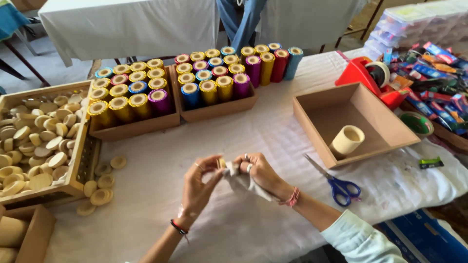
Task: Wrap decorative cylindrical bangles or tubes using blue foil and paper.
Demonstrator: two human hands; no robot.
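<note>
A: Start with the hands. What have they got?

B: The left hand (pixel 201 178) and right hand (pixel 257 171) meet just above the white cloth (pixel 234 141), in front of the open box (pixel 352 122). Both pinch one small disc (pixel 222 162) with a scrap of white paper (pixel 243 182) hanging under it. Fingers are closed on it from both sides, thumbs on top.

A: How would you handle that step well?

B: I'd judge the paper wants to be pulled snug round the disc edge, with the fingertips close to the rim so it doesn't crease or slip. A light grip should do; the disc looks thin.

A: And the pose?

B: Both wrists are bent inward, forearms coming in from the near edge, the right one in a pale sleeve (pixel 358 238). The left palm faces right, the right palm turns down over the paper.

A: What lies around, working outward from the box?

B: Blue scissors (pixel 336 182) sit just before its near corner. Inside it stands one cream tube (pixel 347 140). Right of it are a red tape dispenser (pixel 363 73) and a green tape roll (pixel 417 122). Far left of it, a wooden crate (pixel 83 156) is heaped with discs, some spilled beside it. Beyond, left of the box, two trays hold upright foil tubes (pixel 209 80) in gold, blue, purple and red.
</note>
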